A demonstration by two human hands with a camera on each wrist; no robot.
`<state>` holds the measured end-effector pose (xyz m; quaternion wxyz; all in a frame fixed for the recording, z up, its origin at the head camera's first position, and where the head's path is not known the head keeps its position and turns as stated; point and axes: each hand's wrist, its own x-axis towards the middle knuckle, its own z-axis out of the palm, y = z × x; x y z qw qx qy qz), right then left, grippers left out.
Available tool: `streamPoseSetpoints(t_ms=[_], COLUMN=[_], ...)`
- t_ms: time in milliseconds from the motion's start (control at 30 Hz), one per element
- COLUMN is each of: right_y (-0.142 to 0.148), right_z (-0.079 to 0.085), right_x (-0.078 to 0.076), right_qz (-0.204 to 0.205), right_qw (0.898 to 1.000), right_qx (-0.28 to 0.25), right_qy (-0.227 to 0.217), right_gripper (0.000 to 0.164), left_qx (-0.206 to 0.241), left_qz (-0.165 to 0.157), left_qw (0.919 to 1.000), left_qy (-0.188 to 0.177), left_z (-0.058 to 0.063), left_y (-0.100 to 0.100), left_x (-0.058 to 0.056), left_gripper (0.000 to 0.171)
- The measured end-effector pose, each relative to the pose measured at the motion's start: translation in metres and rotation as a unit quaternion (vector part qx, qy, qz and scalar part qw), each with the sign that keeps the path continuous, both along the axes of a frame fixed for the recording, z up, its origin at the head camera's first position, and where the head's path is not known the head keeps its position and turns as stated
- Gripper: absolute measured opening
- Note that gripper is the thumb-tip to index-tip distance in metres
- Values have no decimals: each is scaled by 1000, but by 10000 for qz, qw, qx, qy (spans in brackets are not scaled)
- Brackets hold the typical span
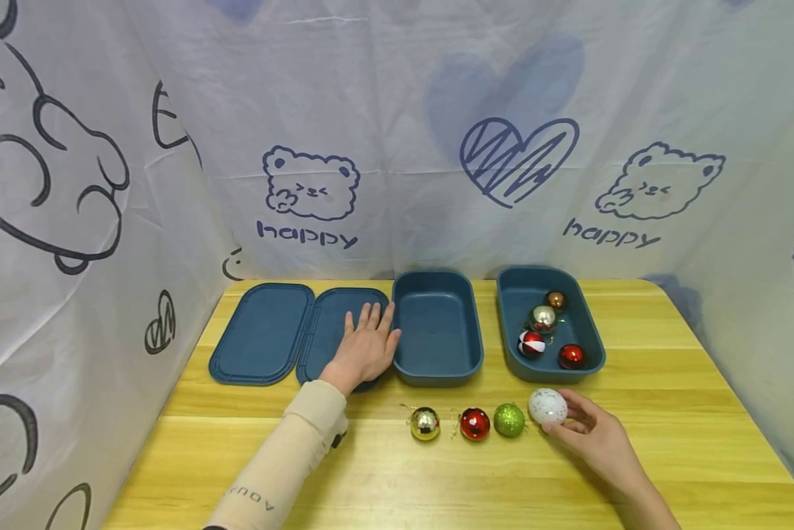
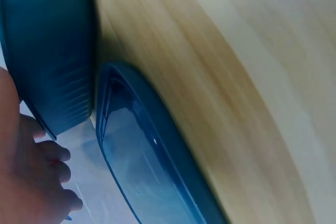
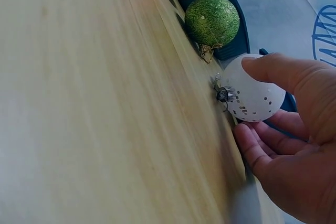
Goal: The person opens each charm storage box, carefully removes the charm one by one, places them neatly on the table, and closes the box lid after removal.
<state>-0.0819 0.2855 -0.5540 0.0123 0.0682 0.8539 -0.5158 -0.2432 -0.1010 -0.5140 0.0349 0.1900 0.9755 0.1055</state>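
In the lower right of the head view, the right hand (image 1: 598, 442) has its grip pinching a white ball (image 1: 547, 406) speckled with silver dots, the thumb on the near side and the fingers behind; whether the ball touches the tabletop (image 1: 383, 482) cannot be told. The right wrist view shows its metal cap (image 3: 226, 94) turned toward the left of the frame. Just left of the white ball in the head view, a glittery green ball (image 1: 509, 419), a red ball (image 1: 475, 425) with pale dots and a gold ball (image 1: 425, 424) lie in a row at lower centre. Above the white ball, right of centre, a blue box (image 1: 592, 324) holds a brown ball (image 1: 555, 299), a silver ball (image 1: 542, 318), a red-and-white ball (image 1: 532, 344) and a plain red ball (image 1: 572, 357). A second blue box (image 1: 438, 324) stands at centre. To its left, the left hand (image 1: 369, 350) lies over a blue lid (image 1: 320, 342), its grip spread with fingers straight, pinching nothing. Another blue lid (image 1: 260, 335) lies farther left.
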Motion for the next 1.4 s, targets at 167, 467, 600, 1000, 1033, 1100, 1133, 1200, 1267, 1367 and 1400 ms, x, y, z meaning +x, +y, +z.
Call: streamPoseSetpoints(t_ms=[167, 467, 600, 1000, 1033, 1100, 1133, 1200, 1267, 1367, 1400], right_y=[1, 4, 11, 18, 18, 18, 18, 18, 18, 19, 19], right_z=[0, 5, 17, 61, 63, 67, 69, 73, 76, 78, 78], right_x=[1, 2, 0, -27, -29, -35, -38, -45, -52, -62, -65], right_qz=[0, 38, 111, 75, 93, 143, 174, 222, 245, 317, 352], right_qw=[9999, 9994, 9989, 9866, 9862, 9857, 9858, 9859, 9855, 9849, 9850], right_qx=[-107, -255, -5, 589, 645, 734, 770, 856, 977, 1154, 1186], right_qy=[39, 209, 463, 1517, 1523, 1509, 1483, 1420, 1366, 1251, 1204], right_gripper=[76, 76, 74, 52, 52, 51, 51, 50, 50, 51, 52], left_qx=[280, 260, 93, 56, 48, -24, -49, -124, -177, -272, -316], left_qz=[4, -585, -905, -1419, -1442, -1487, -1513, -1573, -1639, -1724, -1743], left_qw=[9995, 9979, 9956, 9898, 9894, 9887, 9883, 9874, 9863, 9845, 9840], left_qy=[-118, 118, 217, -140, -166, -166, -162, -126, -116, -155, -170], left_z=[3, 25, 38, 55, 55, 54, 54, 53, 53, 52, 52], left_y=[3, 27, 42, 91, 95, 101, 104, 110, 115, 123, 126], left_x=[-2, -4, -7, -11, -11, -11, -10, -10, -9, -8, -7], left_gripper=[67, 72, 73, 80, 80, 80, 79, 79, 79, 80, 81])
